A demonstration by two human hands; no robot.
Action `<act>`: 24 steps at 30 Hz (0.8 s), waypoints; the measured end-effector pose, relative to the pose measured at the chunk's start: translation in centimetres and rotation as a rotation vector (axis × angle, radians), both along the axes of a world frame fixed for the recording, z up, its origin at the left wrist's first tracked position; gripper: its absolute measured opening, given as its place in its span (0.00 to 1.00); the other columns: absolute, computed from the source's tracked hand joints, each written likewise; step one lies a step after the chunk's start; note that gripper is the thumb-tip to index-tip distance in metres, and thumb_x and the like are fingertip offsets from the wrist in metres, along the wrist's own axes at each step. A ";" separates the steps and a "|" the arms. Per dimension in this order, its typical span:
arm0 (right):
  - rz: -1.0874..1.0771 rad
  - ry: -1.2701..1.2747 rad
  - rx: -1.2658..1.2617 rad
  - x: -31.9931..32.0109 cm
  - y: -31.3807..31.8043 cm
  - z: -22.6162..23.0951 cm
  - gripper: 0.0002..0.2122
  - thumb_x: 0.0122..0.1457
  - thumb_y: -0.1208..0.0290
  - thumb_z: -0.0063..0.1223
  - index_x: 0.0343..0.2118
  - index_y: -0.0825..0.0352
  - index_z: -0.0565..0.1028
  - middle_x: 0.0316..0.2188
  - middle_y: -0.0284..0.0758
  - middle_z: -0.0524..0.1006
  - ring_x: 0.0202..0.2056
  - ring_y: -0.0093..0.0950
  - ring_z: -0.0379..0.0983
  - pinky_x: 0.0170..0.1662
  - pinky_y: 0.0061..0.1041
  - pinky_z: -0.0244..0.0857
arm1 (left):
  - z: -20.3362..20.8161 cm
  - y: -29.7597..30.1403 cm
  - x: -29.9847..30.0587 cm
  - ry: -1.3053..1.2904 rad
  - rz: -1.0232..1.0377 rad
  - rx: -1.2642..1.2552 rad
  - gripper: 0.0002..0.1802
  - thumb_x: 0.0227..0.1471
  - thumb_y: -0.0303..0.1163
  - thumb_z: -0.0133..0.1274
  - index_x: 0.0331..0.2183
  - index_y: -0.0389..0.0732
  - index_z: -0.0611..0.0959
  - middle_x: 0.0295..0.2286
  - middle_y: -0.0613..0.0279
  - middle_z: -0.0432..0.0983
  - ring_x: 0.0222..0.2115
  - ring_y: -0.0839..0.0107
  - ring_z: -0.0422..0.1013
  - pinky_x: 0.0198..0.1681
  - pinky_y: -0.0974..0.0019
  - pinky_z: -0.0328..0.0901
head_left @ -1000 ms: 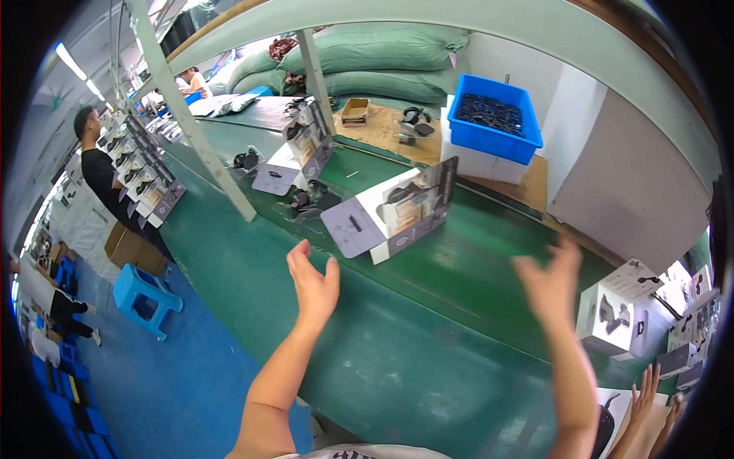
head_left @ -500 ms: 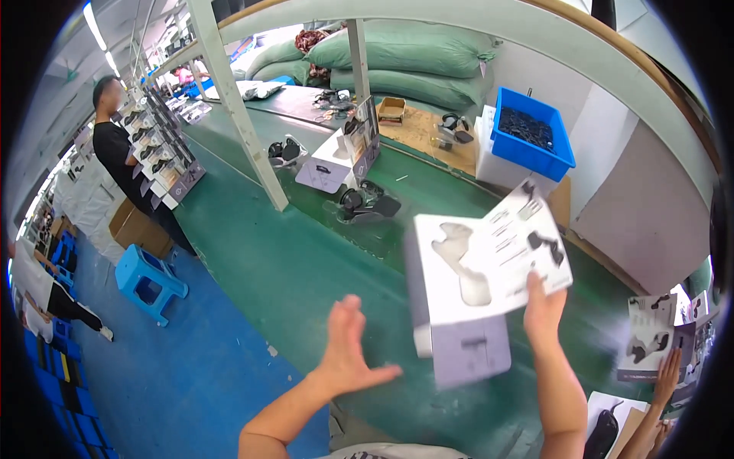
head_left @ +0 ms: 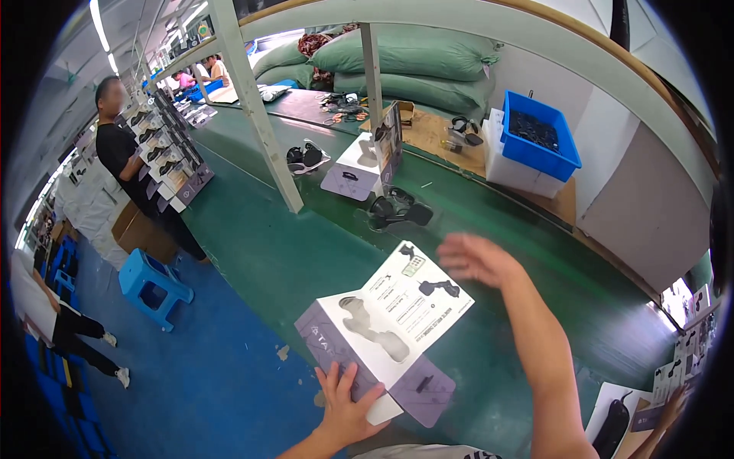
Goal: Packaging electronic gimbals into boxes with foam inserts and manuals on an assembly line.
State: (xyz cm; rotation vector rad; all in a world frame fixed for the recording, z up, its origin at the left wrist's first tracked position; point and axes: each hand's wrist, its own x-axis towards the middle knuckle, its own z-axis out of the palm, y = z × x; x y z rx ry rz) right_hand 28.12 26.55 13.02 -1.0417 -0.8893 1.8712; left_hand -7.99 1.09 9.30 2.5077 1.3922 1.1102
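Note:
A white and purple cardboard box [head_left: 375, 287] rests on the green table before me, its printed lid folded back and a shaped cutout in its white face. My left hand [head_left: 344, 407] grips the near left corner, fingers over the purple side and thumb by the lower flap. Above the table, past the lid, my right hand [head_left: 480, 262] reaches out empty, its fingers stretched and slightly blurred. Closest to it lies a black device in a clear plastic blister [head_left: 399, 211]. Behind that stands another open box [head_left: 359, 164], with a second blister-packed device [head_left: 306, 157] to its left.
A blue bin [head_left: 541, 138] of dark small parts sits on a white block at the back right. A metal post [head_left: 264, 122] rises from the table. Another person's hand [head_left: 674, 405] works at the right edge, near a black pouch-like item [head_left: 614, 424]. One person stands at left.
The box has come down and left from my right hand onto the table. My left hand has taken hold of it, while my right hand has let go and moved toward the blister.

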 end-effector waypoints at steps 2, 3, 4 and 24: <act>-0.394 -0.229 -0.116 0.9 4.7 -2.7 0.36 0.56 0.48 0.65 0.60 0.71 0.70 0.54 0.51 0.72 0.51 0.44 0.73 0.52 0.42 0.72 | -0.2 0.7 0.1 0.053 -0.038 -0.091 0.43 0.43 0.46 0.69 0.60 0.47 0.73 0.64 0.43 0.55 0.66 0.35 0.45 0.67 0.30 0.39; -0.411 -0.280 -0.162 0.2 6.4 -3.9 0.37 0.54 0.46 0.67 0.59 0.71 0.70 0.53 0.51 0.73 0.50 0.44 0.74 0.51 0.43 0.72 | -1.8 0.0 -0.5 0.031 -0.030 -0.073 0.44 0.43 0.46 0.69 0.60 0.46 0.71 0.64 0.43 0.54 0.66 0.35 0.46 0.67 0.28 0.38; -0.424 -0.328 -0.206 -1.2 8.1 -4.7 0.39 0.51 0.45 0.68 0.58 0.71 0.70 0.52 0.51 0.73 0.49 0.44 0.74 0.49 0.44 0.72 | -3.7 -0.8 -1.4 0.013 -0.020 -0.053 0.46 0.42 0.47 0.70 0.60 0.45 0.69 0.64 0.43 0.54 0.66 0.35 0.47 0.67 0.27 0.37; -0.547 -0.317 -0.452 -8.5 10.6 -2.8 0.20 0.51 0.60 0.68 0.41 0.69 0.79 0.29 0.43 0.80 0.27 0.34 0.76 0.27 0.30 0.67 | -4.6 -4.3 -2.5 0.095 0.127 -0.075 0.32 0.52 0.45 0.59 0.55 0.39 0.75 0.58 0.40 0.62 0.59 0.37 0.58 0.63 0.30 0.48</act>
